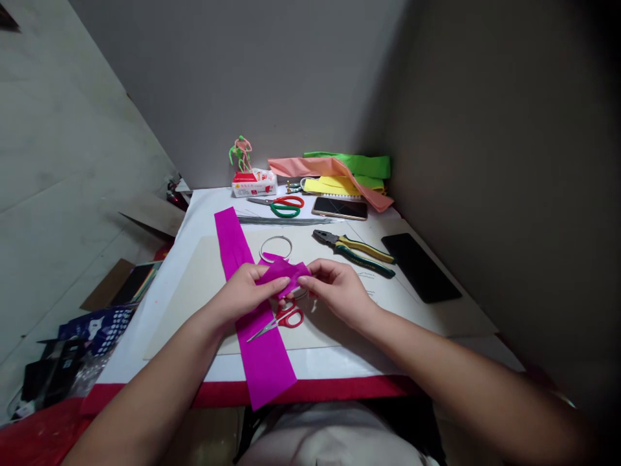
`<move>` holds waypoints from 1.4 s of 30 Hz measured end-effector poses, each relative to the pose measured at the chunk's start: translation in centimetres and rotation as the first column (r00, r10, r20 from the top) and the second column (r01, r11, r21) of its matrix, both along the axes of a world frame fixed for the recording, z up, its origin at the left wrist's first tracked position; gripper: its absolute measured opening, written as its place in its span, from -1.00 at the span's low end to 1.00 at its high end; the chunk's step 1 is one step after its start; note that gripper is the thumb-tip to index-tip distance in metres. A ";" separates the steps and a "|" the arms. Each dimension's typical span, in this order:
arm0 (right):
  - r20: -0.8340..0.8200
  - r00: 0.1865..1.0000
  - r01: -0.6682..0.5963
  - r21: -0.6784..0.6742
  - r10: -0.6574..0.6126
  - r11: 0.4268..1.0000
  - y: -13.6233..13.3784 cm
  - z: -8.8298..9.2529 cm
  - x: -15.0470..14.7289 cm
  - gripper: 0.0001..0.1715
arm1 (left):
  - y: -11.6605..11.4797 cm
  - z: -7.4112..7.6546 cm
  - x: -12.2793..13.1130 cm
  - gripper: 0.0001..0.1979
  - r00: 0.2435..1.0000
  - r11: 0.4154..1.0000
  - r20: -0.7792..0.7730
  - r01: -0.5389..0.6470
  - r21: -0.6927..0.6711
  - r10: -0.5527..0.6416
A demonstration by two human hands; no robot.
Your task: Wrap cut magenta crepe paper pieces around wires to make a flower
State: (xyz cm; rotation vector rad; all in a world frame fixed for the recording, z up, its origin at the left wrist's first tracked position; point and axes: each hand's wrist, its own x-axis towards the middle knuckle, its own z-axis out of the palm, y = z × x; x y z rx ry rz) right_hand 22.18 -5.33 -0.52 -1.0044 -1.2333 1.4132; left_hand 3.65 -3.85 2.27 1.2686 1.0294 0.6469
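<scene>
**Head camera first: what are your hands on?**

Both are on a small piece of magenta crepe paper [284, 275]. My left hand [242, 292] pinches one side between thumb and fingers, and my right hand [337, 291] pinches the other end with its fingertips. Neither hand is spread wide; both are closed narrowly on the paper, almost meeting.

**Where is that piece, exactly?**

Up between my hands in front of me, over a long magenta strip [264, 359]. The strip runs across a pale card sheet [194, 310], and its near end lies over the red table edge [145, 393].

**What's closest to your hands?**

Red-handled scissors [290, 317] lie right below them, across the strip, with the blades pointing toward my left. A wire ring [275, 248] sits just beyond the paper. There's something thin under my right fingers, but I can't tell what it is.

**And further off?**

To my right are pliers with yellow-and-green grips [352, 254] and a black panel [421, 266]. Ahead are green-handled scissors [286, 206], a bundle of thin wires [286, 221] and a smartphone [339, 208]. At the back, folded green, yellow and salmon crepe paper [334, 168] lies beside a small wire figure [241, 155] standing on a white packet [255, 183].
</scene>
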 end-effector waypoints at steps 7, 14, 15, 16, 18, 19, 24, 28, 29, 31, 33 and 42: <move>-0.039 0.989 0.145 0.009 -0.145 0.989 1.0 0.0 1.1 -0.74 | 1.3 0.4 -1.3 -0.58 0.998 0.997 -0.041 0.045 -0.060 -0.047; 0.209 0.945 -0.262 0.021 0.252 0.965 0.6 0.0 1.6 -0.82 | 2.6 0.9 -2.8 -0.55 0.990 1.000 -0.140 -0.003 0.006 0.004; 0.378 0.899 -0.286 0.124 0.221 0.950 0.4 -0.1 1.6 -0.88 | 2.6 1.0 -2.9 -0.56 0.989 1.000 -0.148 0.001 0.007 0.000; 0.546 0.826 -0.317 0.239 0.143 0.918 0.3 -0.2 1.6 -0.91 | 2.7 1.0 -3.0 -0.56 0.988 1.000 -0.156 0.008 0.006 -0.007; 0.771 0.635 -0.420 0.394 -0.046 0.817 0.0 -0.3 1.7 -0.85 | 2.7 1.0 -3.2 -0.59 0.984 1.000 -0.175 0.030 0.000 -0.030; 0.826 0.552 -0.473 0.420 -0.111 0.774 -0.1 -0.4 1.7 -0.83 | 2.7 1.0 -3.3 -0.59 0.981 0.999 -0.187 0.046 -0.007 -0.047; 0.897 0.381 -0.578 0.420 -0.223 0.700 -0.1 -0.7 1.5 -0.83 | 3.0 1.0 -3.7 -0.59 0.953 0.987 -0.256 0.150 -0.062 -0.161; 0.873 0.435 -0.553 0.452 -0.221 0.700 0.0 -0.9 1.3 -0.82 | 3.2 1.3 -3.7 -0.61 0.920 0.971 -0.310 0.214 -0.109 -0.238; 0.854 0.475 -0.520 0.466 -0.211 0.716 0.0 -0.9 1.4 -0.80 | 3.2 1.3 -3.7 -0.61 0.914 0.968 -0.319 0.224 -0.116 -0.250; 0.791 0.580 -0.417 0.491 -0.192 0.765 0.3 -0.9 1.7 -0.78 | 3.3 1.2 -3.8 -0.63 0.907 0.964 -0.328 0.235 -0.126 -0.264; 0.685 0.705 -0.272 0.501 -0.185 0.821 0.5 -0.7 2.0 -0.77 | 3.5 1.0 -4.0 -0.64 0.902 0.961 -0.333 0.243 -0.134 -0.274; 0.529 0.832 -0.209 0.580 -0.168 0.787 -0.6 -0.7 0.9 -0.78 | 3.6 -1.0 -3.8 -0.67 0.877 0.916 -0.284 0.330 -0.229 -0.387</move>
